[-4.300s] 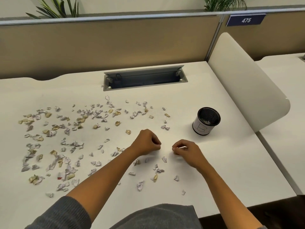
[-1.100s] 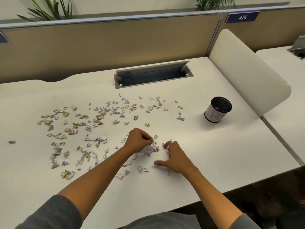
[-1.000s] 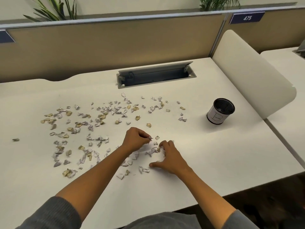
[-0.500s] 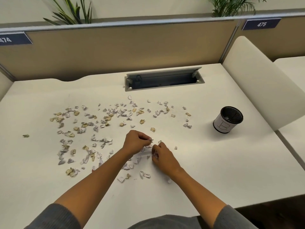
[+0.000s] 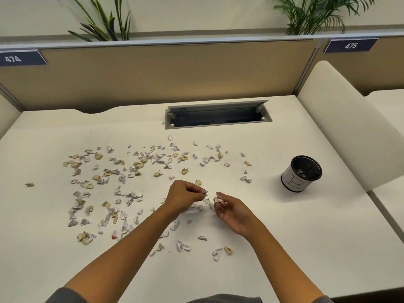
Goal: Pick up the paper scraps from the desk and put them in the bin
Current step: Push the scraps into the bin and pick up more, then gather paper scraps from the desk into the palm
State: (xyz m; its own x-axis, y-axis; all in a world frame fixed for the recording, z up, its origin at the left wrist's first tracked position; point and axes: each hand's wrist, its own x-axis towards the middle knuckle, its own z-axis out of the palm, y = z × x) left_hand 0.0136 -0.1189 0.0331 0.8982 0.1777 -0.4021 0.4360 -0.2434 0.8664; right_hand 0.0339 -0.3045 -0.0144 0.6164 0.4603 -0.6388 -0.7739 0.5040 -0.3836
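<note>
Since half a second ago my right hand has lifted off the table and turned palm up, its fingers curled round a few white scraps; my left hand stays just left of it, fingers pinching one small scrap at the tips. I see most scraps strewn over the table's left and middle, a few near my wrists. Well to the right stands the bin, upright, with some scraps inside.
</note>
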